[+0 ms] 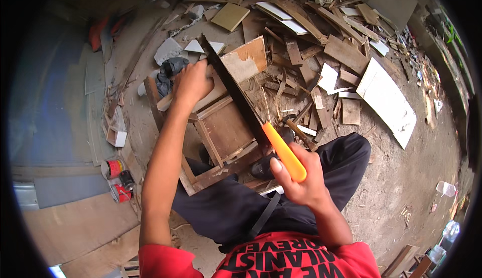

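Note:
My right hand point(305, 180) is wrapped around the orange handle of a handsaw point(232, 86). Its long dark blade slants up and to the left, over the right side of a small wooden frame point(228, 130) with a brown panel in it. Farther off, my left hand point(193, 83) is closed on a wooden board point(216, 88) at the frame's far end, left of the blade. The fingertips there are partly hidden. The frame rests at my legs, its near corner by my left thigh. I cannot tell whether the saw teeth touch the wood.
Scrap boards point(346, 52) are heaped ahead and to the right. A hammer point(301, 133) lies by my right knee. White panels point(386, 102) lie farther right. Red-labelled cans point(119, 192) stand at the left, and a black plastic bag point(170, 72) lies beyond my left hand.

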The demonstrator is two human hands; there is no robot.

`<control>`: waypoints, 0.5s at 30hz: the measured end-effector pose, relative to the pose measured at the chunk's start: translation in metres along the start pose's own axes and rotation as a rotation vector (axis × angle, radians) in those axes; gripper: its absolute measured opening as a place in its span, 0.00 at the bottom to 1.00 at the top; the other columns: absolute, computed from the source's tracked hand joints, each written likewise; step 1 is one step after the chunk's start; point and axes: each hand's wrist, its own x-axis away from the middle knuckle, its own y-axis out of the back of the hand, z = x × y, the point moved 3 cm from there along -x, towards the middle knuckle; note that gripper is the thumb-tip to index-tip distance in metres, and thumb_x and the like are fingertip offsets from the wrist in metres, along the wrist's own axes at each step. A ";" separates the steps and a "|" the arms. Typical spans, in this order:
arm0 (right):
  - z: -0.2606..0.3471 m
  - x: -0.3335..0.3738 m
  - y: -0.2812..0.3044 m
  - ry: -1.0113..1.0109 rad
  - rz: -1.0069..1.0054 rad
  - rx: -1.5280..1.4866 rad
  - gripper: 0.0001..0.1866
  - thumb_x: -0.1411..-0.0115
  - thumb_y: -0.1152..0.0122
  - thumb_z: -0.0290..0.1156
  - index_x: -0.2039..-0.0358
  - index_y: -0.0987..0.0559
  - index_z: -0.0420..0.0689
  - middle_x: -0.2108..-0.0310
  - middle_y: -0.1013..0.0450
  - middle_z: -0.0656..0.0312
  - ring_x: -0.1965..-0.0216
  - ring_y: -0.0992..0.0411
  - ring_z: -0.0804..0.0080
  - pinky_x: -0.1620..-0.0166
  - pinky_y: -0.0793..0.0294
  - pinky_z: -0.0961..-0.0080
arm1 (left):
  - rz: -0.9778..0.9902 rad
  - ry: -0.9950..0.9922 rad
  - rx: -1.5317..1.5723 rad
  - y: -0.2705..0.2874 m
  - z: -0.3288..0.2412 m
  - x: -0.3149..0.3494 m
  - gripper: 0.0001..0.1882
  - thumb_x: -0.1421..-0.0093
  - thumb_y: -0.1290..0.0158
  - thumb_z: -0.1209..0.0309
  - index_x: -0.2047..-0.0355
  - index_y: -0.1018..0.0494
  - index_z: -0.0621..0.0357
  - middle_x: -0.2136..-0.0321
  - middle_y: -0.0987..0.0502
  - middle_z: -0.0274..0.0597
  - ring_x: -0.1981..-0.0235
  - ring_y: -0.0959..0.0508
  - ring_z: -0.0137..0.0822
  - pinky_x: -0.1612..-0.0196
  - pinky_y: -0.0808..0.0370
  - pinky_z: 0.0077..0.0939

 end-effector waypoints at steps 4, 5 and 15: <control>0.007 -0.008 -0.002 0.032 0.088 -0.011 0.16 0.41 0.34 0.38 0.67 0.24 0.36 0.85 0.30 0.58 0.84 0.27 0.64 0.77 0.30 0.71 | 0.020 0.044 -0.054 0.004 0.014 -0.006 0.16 0.50 0.45 0.69 0.60 0.26 0.62 0.62 0.21 0.64 0.55 0.23 0.63 0.52 0.26 0.52; 0.005 0.000 0.000 0.058 0.080 -0.014 0.16 0.41 0.34 0.37 0.65 0.24 0.36 0.84 0.30 0.58 0.84 0.27 0.64 0.77 0.30 0.71 | -0.004 0.045 -0.028 0.006 0.012 -0.008 0.16 0.50 0.45 0.69 0.61 0.25 0.62 0.62 0.21 0.64 0.56 0.23 0.63 0.53 0.26 0.52; -0.002 -0.007 -0.007 0.064 0.009 -0.092 0.13 0.42 0.33 0.34 0.72 0.25 0.38 0.86 0.36 0.59 0.88 0.35 0.67 0.81 0.37 0.74 | -0.040 0.029 0.002 -0.006 0.017 -0.013 0.15 0.48 0.44 0.68 0.62 0.25 0.63 0.64 0.22 0.66 0.57 0.23 0.65 0.53 0.26 0.53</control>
